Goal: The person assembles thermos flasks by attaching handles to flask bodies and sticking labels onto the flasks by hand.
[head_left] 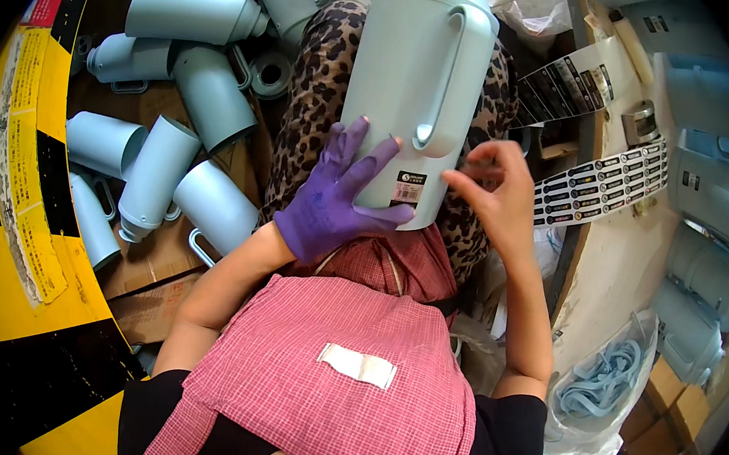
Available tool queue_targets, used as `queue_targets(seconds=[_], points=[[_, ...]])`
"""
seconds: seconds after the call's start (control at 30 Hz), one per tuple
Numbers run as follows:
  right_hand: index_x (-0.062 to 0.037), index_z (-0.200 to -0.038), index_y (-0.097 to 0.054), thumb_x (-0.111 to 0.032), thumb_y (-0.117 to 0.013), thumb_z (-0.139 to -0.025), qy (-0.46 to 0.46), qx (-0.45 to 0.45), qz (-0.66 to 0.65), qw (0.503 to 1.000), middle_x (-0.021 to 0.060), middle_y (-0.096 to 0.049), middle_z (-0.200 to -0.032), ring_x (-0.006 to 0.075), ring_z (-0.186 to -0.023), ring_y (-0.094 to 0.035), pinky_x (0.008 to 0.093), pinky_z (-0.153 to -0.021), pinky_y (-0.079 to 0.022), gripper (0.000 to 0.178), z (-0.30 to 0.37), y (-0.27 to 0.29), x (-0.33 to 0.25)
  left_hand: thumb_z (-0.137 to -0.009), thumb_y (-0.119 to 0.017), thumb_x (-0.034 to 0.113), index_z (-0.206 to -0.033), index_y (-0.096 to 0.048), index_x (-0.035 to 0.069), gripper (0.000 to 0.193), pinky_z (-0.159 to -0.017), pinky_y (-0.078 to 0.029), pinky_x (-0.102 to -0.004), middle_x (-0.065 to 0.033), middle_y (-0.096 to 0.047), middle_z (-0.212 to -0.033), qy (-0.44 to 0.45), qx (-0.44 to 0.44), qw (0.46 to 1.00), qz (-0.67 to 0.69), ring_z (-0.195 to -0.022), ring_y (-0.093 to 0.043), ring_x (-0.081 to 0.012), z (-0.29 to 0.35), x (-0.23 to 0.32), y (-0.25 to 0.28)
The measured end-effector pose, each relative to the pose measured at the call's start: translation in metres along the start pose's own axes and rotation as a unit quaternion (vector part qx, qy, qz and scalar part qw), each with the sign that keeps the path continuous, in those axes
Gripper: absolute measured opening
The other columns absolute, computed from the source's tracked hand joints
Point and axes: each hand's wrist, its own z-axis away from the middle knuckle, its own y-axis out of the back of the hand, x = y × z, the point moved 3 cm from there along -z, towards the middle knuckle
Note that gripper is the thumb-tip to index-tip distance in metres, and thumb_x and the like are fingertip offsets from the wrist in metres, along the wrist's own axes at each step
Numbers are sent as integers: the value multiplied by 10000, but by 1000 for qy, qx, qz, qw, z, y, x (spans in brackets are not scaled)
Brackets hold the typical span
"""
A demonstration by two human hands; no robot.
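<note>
Gloved left hand [333, 194]: fingers spread flat on the pale-blue flask [399, 75]. Right hand [506, 197]: fingers curled beside it, any hold indeterminable. The flask rests on the lap [321, 76], top cropped; label strip [602, 188], partly hidden.

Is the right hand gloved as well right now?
No, the right hand is bare, while the left hand, against the pale blue handled jug, wears a purple glove.

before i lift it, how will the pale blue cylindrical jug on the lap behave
The jug seems stiff, its wall undented under the purple-gloved left hand; its smooth surface may slip, and its protruding handle might limit rolling.
</note>
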Motion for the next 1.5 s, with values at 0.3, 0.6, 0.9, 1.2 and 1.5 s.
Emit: queue_targets(seconds=[0.3, 0.6, 0.9, 1.2, 1.5], points=[[24, -1018, -694, -95, -750, -758, 183, -75, -426, 883, 99, -398, -1556, 230, -1406, -454, 384, -1131, -401, 291, -3, -33, 1, -902, -634, 240, -1310, -596, 84, 439, -1185, -359, -467, -185, -519, -1524, 17, 90, 979, 180, -1422, -470, -349, -83, -35, 109], [-28, -1412, -549, -147, -790, -918, -122, 495, -166, 844, 119, -483, -1459, 232, -1344, -500, 393, -1130, -400, 562, 87, 3, 168, -1055, -556, 53, -1266, -706, -8, 266, -965, -521, -278, -73, -739, -1194, 169, 69, 961, 207, -1071, -675, -138, -172, -115, 126], [31, -1237, -662, -121, -688, -1017, -112, 284, -532, 790, 74, -733, -1168, 139, -990, -692, 303, -917, -528, 268, 88, 26, 212, -813, -813, 213, -1429, -603, 163, 654, -1089, -481, -495, -125, -635, -1397, -111, -37, 991, -60, -1302, -584, -366, -251, 10, 5], [-12, -1412, -549, 21, -723, -943, 36, 492, -284, 823, 155, -584, -1403, 245, -1213, -598, 338, -1006, -509, 502, 157, 63, 104, -840, -825, 138, -1183, -747, 2, 377, -762, -532, -271, -42, -764, -955, 276, -443, 691, 500, -836, -661, -100, -144, 87, -121], [-124, -988, -823, -75, -881, -721, 158, 404, 252, 865, -1, -688, -1114, 270, -1126, -549, 384, -960, -424, 278, 148, 67, 65, -902, -746, 62, -1250, -654, 44, 360, -652, -472, -224, 1, -707, -960, 267, -372, 680, 573, -767, -595, -44, -136, 103, -100]])
